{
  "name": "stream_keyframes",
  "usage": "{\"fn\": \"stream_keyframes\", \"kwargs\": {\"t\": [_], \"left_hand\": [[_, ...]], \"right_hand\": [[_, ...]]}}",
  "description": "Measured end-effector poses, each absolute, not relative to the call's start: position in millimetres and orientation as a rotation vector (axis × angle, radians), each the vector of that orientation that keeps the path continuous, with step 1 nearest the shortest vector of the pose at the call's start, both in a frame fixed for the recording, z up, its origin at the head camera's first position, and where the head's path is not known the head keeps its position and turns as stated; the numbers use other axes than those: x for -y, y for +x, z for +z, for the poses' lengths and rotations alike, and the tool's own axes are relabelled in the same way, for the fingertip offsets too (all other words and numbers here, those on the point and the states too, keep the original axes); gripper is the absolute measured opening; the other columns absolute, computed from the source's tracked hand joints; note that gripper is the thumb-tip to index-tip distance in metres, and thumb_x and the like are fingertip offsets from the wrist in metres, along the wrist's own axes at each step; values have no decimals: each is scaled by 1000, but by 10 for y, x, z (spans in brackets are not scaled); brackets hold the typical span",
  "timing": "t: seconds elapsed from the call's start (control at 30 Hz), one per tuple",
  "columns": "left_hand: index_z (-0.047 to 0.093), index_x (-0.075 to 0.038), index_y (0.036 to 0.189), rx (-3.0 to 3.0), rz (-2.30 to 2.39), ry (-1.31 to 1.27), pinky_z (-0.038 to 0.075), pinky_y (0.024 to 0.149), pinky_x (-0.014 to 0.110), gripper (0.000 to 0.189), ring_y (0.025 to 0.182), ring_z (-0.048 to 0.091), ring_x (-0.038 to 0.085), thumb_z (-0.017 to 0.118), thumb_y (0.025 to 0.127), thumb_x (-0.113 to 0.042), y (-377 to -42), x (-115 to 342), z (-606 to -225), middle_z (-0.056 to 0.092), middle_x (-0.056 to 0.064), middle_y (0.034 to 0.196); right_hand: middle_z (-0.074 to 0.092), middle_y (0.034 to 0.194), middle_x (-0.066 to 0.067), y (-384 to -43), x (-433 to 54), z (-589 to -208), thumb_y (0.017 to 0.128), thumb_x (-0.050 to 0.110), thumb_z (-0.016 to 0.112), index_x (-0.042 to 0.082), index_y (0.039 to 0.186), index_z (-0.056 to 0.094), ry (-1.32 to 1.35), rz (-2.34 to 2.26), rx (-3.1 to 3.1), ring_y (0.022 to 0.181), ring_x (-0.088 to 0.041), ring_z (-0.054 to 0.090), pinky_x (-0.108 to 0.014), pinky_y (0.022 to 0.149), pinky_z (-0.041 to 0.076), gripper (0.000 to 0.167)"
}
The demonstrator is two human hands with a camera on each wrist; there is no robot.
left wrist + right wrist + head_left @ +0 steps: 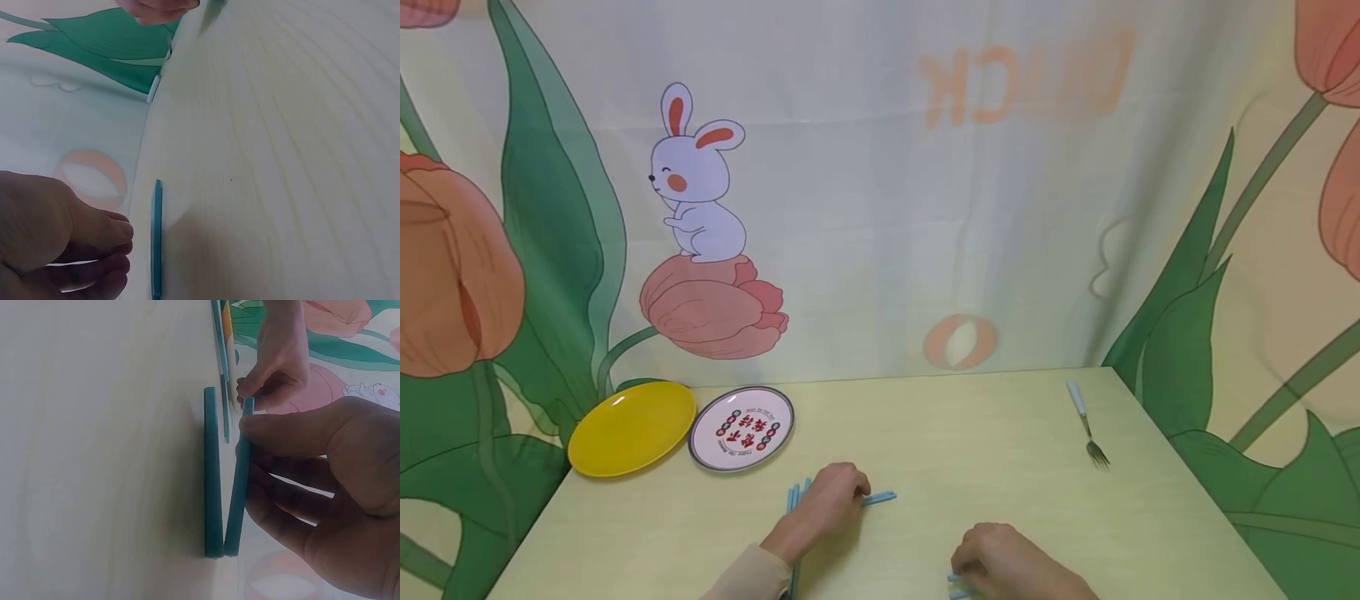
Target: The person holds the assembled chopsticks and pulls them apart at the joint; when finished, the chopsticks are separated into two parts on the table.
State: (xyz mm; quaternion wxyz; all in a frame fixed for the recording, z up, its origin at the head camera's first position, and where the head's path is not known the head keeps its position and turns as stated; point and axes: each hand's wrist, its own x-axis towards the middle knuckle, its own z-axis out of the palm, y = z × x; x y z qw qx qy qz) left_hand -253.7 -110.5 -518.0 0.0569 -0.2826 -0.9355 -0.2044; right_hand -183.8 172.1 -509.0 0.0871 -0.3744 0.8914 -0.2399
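Observation:
My left hand [835, 500] hovers over a slim blue stick [880, 498] on the table. In the left wrist view the thumb and fingers [94, 231] are loosely bent beside a blue stick [156, 240], with nothing visible between them. Further blue sticks [793, 497] show beside and beneath the left forearm, partly hidden by it. Nearer the front, my right hand [1011, 562] pinches a straight, square-edged blue stick [237, 494] between thumb and fingers. A second stick [212, 475] lies alongside on the tabletop; their lower ends meet or nearly meet.
A yellow plate [632, 429] and a white dark-rimmed plate [707, 437] with red lettering sit at the table's back left. Toward the right lies a fork [1082, 412] with a pale handle. A printed curtain [850, 208] hangs behind the table [962, 458].

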Motion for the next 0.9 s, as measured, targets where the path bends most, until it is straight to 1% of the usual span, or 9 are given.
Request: {"fn": "stream_keyframes", "kwargs": {"t": [0.13, 0.27, 0.4, 0.57, 0.73, 0.9], "left_hand": [[76, -5, 85, 2844, -643, -828, 53, 70, 27, 9, 74, 63, 13, 71, 80, -1, -2474, 1148, -5160, 69, 3, 77], [76, -5, 83, 2815, -674, -814, 51, 66, 25, 9, 71, 61, 12, 73, 77, 1, -2395, 1198, -5129, 68, 3, 76], [76, -4, 81, 2802, -709, -782, 50, 64, 25, 8, 68, 60, 11, 74, 76, 2, -2306, 1250, -5099, 67, 1, 74], [75, -5, 82, 2816, -728, -667, 46, 61, 24, 8, 67, 57, 9, 75, 75, 0, -2168, 1369, -5061, 64, -1, 73], [75, -6, 83, 2822, -718, -614, 44, 60, 25, 10, 67, 56, 10, 76, 75, -1, -2053, 1451, -5054, 63, -2, 74], [74, -6, 83, 2833, -742, -608, 46, 62, 26, 10, 68, 57, 11, 75, 75, -1, -1932, 1501, -5069, 63, -2, 75]], "right_hand": [[66, 83, 19, -1831, -1722, -5101, 86, 11, 70, 17, 87, 77, -1091, -718, -2644, 75, 7, 53, -17, 67, 48, 10], [66, 83, 19, -1828, -1722, -5108, 87, 11, 70, 18, 88, 77, -1072, -721, -2637, 76, 7, 54, -17, 68, 48, 11], [66, 83, 19, -1830, -1717, -5109, 86, 10, 69, 18, 88, 78, -1062, -710, -2637, 76, 7, 53, -17, 68, 48, 12], [65, 82, 20, -1849, -1691, -5089, 86, 9, 69, 19, 86, 77, -1126, -692, -2657, 75, 7, 52, -16, 68, 47, 14], [64, 82, 21, -1846, -1694, -5088, 87, 9, 68, 21, 86, 77, -1166, -675, -2670, 74, 7, 50, -16, 69, 47, 16], [64, 83, 21, -1829, -1709, -5106, 87, 9, 68, 22, 87, 77, -1156, -676, -2654, 75, 7, 51, -16, 70, 47, 16]]}}
